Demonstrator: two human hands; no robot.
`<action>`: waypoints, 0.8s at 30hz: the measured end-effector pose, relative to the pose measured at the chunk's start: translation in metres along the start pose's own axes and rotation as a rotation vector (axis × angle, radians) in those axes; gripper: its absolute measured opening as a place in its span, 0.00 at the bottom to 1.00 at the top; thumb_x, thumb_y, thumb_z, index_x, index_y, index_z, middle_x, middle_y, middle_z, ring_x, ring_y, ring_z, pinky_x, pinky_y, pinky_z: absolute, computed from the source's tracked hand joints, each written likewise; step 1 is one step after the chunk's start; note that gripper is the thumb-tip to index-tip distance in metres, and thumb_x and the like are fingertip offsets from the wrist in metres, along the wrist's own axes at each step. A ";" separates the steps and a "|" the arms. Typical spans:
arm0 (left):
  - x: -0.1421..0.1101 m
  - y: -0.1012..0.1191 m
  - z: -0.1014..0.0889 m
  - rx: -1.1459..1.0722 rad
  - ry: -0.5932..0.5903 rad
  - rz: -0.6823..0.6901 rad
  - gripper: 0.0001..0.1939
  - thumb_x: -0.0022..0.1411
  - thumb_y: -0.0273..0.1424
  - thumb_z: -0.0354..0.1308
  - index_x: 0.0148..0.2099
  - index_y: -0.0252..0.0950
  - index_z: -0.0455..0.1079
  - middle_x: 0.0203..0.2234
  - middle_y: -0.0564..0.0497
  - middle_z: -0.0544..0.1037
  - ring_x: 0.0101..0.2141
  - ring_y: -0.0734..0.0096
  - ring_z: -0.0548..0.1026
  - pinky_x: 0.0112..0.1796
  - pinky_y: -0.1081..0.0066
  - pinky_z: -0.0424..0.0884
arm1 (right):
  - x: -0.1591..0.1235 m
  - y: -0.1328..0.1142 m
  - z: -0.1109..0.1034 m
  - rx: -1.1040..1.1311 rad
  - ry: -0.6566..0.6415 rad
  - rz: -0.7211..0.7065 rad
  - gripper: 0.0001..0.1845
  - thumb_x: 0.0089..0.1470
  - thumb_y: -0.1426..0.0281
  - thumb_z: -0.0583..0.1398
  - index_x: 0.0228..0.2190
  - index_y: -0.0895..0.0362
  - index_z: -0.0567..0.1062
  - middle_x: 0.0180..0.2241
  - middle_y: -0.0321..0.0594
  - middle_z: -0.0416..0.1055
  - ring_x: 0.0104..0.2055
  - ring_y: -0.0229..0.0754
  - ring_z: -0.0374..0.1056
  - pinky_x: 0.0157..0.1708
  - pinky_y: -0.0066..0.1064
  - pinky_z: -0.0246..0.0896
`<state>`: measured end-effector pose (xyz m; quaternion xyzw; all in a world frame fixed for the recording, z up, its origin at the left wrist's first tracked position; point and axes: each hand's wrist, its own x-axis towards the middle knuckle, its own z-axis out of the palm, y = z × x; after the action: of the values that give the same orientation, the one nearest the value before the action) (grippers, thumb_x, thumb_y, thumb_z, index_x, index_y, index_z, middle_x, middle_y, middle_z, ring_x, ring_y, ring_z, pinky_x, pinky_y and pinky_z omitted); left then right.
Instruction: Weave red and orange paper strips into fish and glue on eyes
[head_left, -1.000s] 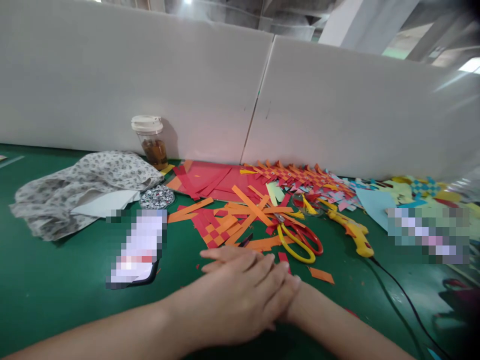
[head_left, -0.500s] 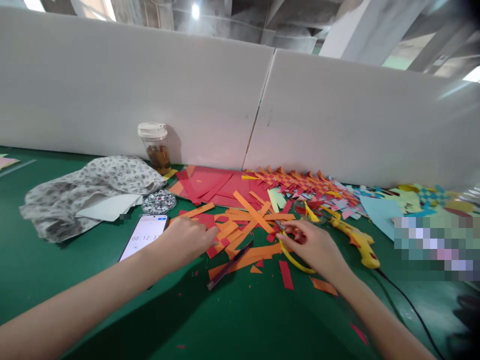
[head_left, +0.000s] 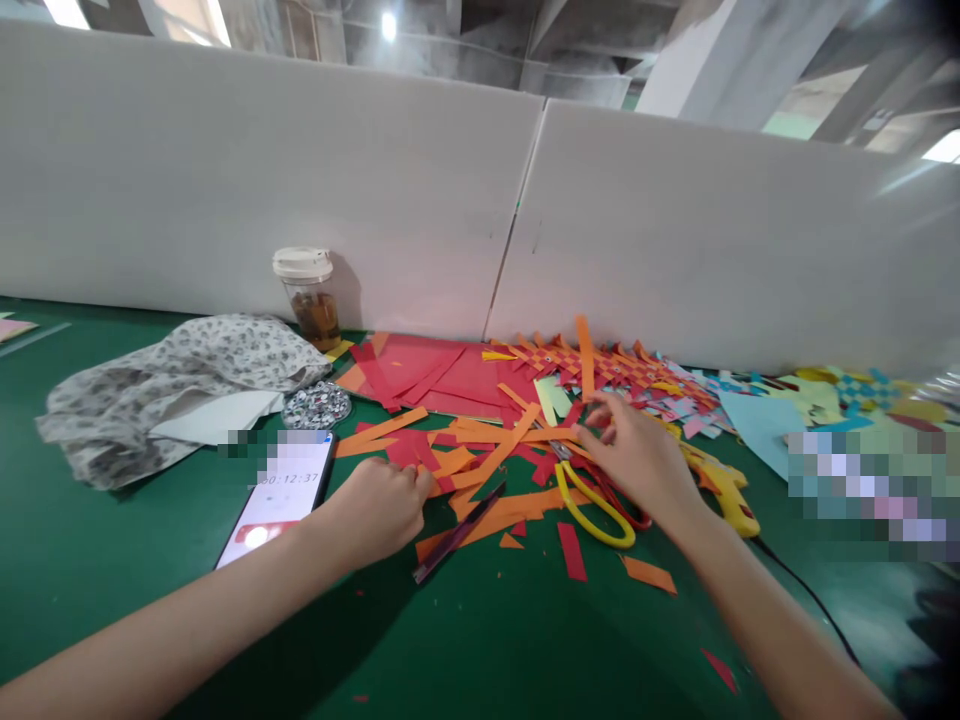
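Observation:
My right hand (head_left: 626, 445) pinches an orange paper strip (head_left: 586, 355), which stands upright above the paper pile. Below that hand lie scissors (head_left: 596, 508) with one yellow and one red handle, their blades partly under paper. My left hand (head_left: 390, 505) is closed at the left side of the pile, its fingertips on red and orange paper strips (head_left: 416, 455); the exact grip is partly hidden. Between the hands are loose orange strips (head_left: 499, 455) and a dark, thin, blade-like tool (head_left: 459, 532).
A phone (head_left: 277, 490) showing a timer lies by my left forearm. Behind are a clear sequin dish (head_left: 316, 404), a lidded cup (head_left: 309, 300), patterned cloth (head_left: 187, 365) and red sheets (head_left: 427, 375). Rightward lie woven paper pieces (head_left: 592, 360) and a corded yellow glue gun (head_left: 724, 490).
My right hand has moved up from beside the scissors and lifted an orange strip off the pile. My left hand has shifted slightly left and down, with the red and orange paper.

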<state>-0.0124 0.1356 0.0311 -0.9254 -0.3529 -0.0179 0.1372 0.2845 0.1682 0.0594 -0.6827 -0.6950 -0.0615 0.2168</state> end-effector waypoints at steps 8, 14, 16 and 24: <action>0.006 -0.011 -0.011 -0.076 0.209 -0.111 0.10 0.62 0.26 0.46 0.42 0.32 0.66 0.22 0.47 0.76 0.23 0.65 0.75 0.20 0.73 0.63 | -0.074 -0.062 0.004 0.733 -0.493 0.152 0.21 0.53 0.53 0.52 0.22 0.56 0.71 0.19 0.36 0.68 0.20 0.35 0.63 0.17 0.25 0.53; 0.021 0.026 -0.017 -0.180 0.357 0.128 0.13 0.62 0.23 0.45 0.49 0.30 0.64 0.37 0.44 0.78 0.35 0.67 0.77 0.31 0.72 0.71 | -0.079 -0.077 0.011 1.105 -0.409 0.365 0.21 0.45 0.53 0.60 0.25 0.60 0.74 0.20 0.37 0.71 0.19 0.35 0.64 0.19 0.25 0.60; 0.025 0.034 -0.016 -0.204 0.404 0.152 0.13 0.62 0.23 0.46 0.48 0.30 0.65 0.38 0.44 0.78 0.35 0.66 0.77 0.31 0.70 0.72 | -0.079 -0.076 0.010 1.133 -0.320 0.416 0.19 0.41 0.55 0.63 0.25 0.60 0.74 0.19 0.37 0.71 0.19 0.35 0.65 0.19 0.25 0.60; 0.019 0.015 -0.014 -0.242 0.214 -0.023 0.12 0.58 0.19 0.49 0.39 0.33 0.71 0.28 0.47 0.79 0.29 0.64 0.77 0.27 0.70 0.71 | -0.078 -0.062 0.018 1.179 -0.087 0.587 0.18 0.40 0.57 0.65 0.20 0.61 0.74 0.18 0.40 0.71 0.21 0.38 0.66 0.23 0.28 0.63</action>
<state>0.0125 0.1338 0.0433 -0.9239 -0.3420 -0.1604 0.0613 0.2176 0.0994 0.0262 -0.6129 -0.4054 0.4187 0.5336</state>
